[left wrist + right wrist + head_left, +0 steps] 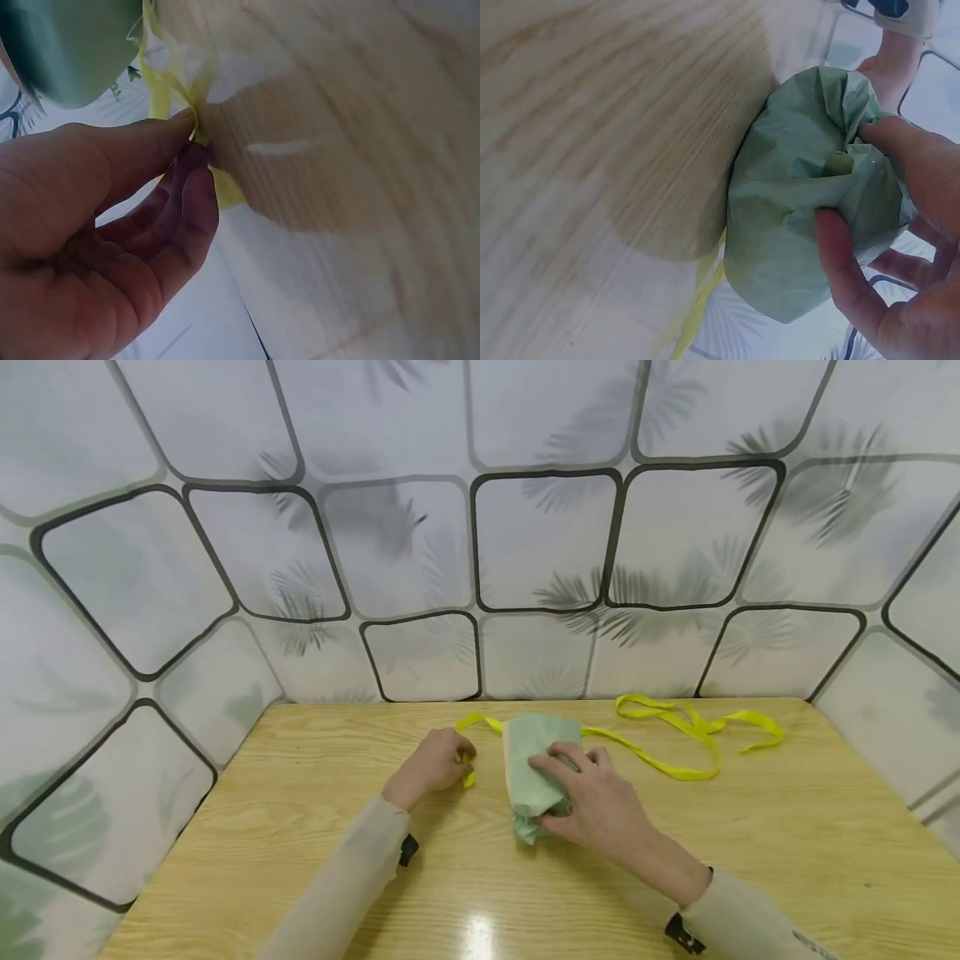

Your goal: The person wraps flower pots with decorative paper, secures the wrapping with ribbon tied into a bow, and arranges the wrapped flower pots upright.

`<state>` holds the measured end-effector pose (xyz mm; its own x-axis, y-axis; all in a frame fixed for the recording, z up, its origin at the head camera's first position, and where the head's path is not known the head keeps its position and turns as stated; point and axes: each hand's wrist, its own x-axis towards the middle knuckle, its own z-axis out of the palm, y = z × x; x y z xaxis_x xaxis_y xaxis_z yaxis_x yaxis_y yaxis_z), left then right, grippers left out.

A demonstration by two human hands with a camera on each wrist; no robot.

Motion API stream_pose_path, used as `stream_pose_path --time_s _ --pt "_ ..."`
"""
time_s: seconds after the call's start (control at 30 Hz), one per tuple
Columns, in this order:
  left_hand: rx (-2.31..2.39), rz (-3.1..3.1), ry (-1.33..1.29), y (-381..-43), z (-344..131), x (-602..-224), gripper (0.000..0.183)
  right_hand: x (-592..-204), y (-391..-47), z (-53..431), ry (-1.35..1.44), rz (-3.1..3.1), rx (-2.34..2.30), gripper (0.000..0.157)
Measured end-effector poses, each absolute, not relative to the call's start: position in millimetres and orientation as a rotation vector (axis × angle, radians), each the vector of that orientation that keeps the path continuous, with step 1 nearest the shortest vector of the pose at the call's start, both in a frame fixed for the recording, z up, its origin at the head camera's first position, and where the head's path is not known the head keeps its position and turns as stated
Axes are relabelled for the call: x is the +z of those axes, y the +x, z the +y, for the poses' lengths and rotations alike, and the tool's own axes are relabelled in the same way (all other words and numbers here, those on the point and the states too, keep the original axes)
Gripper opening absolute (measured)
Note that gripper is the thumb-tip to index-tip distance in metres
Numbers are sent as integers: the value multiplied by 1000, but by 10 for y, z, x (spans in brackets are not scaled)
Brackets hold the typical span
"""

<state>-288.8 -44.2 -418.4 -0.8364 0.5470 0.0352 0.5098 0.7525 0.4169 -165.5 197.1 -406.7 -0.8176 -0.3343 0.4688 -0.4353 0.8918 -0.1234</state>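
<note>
Left hand (438, 760) is pinching the yellow ribbon (682, 773) near one end; right hand (603, 793) is gripping the green parcel (523, 781), mid-table (787, 827) — paper looking wrapped, ribbon trailing on both sides, not yet tied.

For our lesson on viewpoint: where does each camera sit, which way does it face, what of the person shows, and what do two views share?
Head: worn on the head, facing forward and down at the table, green package and yellow ribbon; left hand, right hand and sleeves show.
Left wrist: worn there, facing the left hand pinching the ribbon; that hand shows.
Right wrist: worn there, facing the package; the right hand and part of the left arm show.
Shared: both wrist views show package, ribbon and table.
</note>
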Motion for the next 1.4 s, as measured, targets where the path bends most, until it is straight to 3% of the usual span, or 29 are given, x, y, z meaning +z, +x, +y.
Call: stream_pose_path --time_s 0.2,0.43,0.7,0.83,1.07,1.4 --pt "707 2918 739 -2859 -493 -4183 34 -4023 -1676 1965 603 -2690 263 75" --pt "730 2993 715 -2897 -617 -4215 8 -4008 -1675 1961 613 -2737 288 67" --pt "914 2976 479 -2965 -836 -4171 17 -4027 -1667 1953 621 -2731 279 68" --pt "1295 2803 232 -3027 -947 -4141 25 -4025 -1675 1948 618 -2721 261 68" --pt "2190 1908 -168 -3146 -1099 -4068 40 -4009 -1683 1946 627 -2733 269 67" --pt "2474 1578 -351 -3180 -1187 -3983 47 -4011 -1682 1949 642 -2716 255 65"
